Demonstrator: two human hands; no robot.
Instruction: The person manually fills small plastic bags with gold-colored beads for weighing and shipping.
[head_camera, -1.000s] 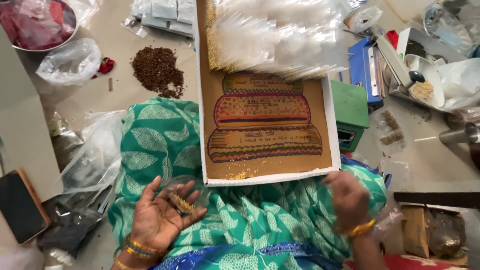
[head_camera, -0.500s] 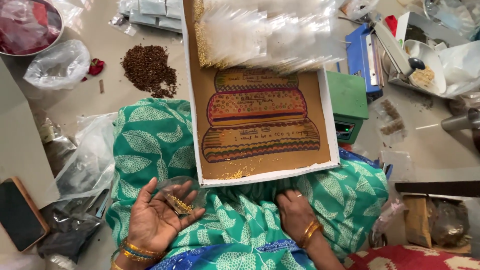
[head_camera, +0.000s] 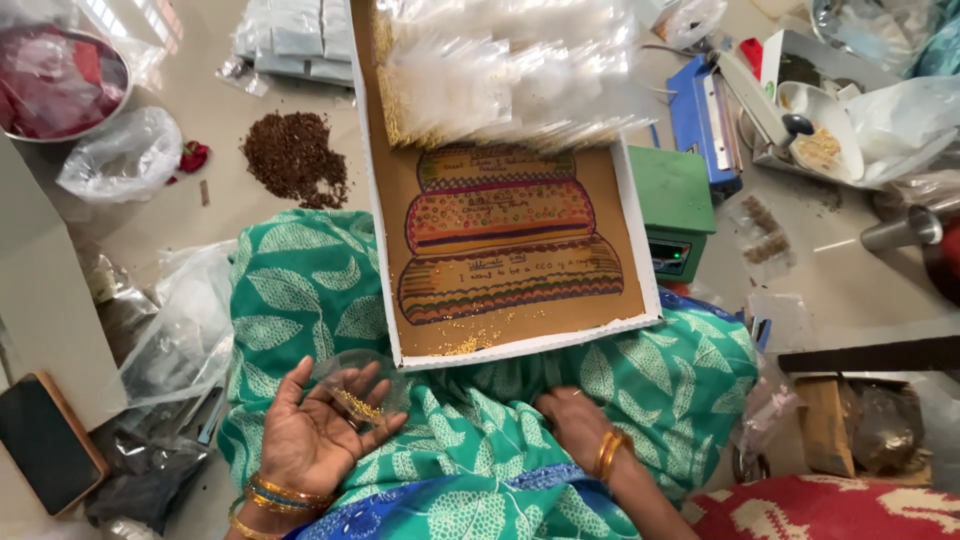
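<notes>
My left hand (head_camera: 318, 432) lies palm up on my lap, cradling a small clear plastic pouch (head_camera: 357, 383) with a pinch of yellow grains in it. My right hand (head_camera: 572, 422) rests palm down on the green patterned cloth (head_camera: 480, 450) over my knees, holding nothing, just below the near edge of a shallow white-rimmed tray (head_camera: 520, 345). The tray's brown liner carries a coloured drawing, scattered yellow grains, and a heap of small clear filled pouches (head_camera: 500, 70) at its far end.
A pile of brown seeds (head_camera: 293, 155) lies on the floor to the left, near a metal bowl (head_camera: 60, 85) and clear bags (head_camera: 120, 155). A green scale (head_camera: 672, 205), a blue sealer (head_camera: 700, 110) and a white dish (head_camera: 822, 125) sit at the right. A dark phone (head_camera: 45, 440) is at far left.
My right hand has dropped from the tray's right corner to the lap below the tray and turned palm down. The left hand keeps the pouch almost still.
</notes>
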